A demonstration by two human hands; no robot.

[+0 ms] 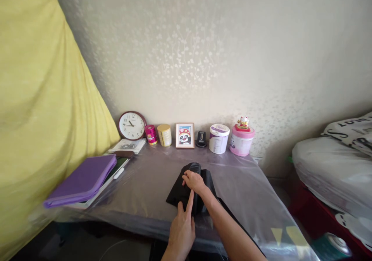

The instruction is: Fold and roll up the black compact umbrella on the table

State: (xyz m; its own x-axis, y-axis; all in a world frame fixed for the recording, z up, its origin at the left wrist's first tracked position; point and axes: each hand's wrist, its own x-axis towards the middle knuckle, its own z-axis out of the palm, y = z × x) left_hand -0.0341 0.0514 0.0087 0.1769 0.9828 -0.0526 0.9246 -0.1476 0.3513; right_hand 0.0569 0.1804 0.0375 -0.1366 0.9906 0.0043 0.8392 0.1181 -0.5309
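A black, thin, slightly shiny folded sheet (178,193), cloth or plastic, lies bunched near the front middle of the table. From it a narrow black strip runs toward the lower right, partly behind my right forearm. Over the sheet's middle, my right hand (194,180) has its fingers curled down onto the material; its fingertips are partly hidden. My left hand (183,226) rests at the sheet's near edge, index finger stretched forward and thumb apart, both touching the black material. Its other fingers are bent and partly out of sight.
Plastic covers the table (139,187). Along the wall stand a round clock (132,125), tins, a framed panda picture (185,136), a white tub (219,139) and a pink tub (241,141) with a lucky cat. A purple folder (84,177) lies left; a bed (334,172) is right.
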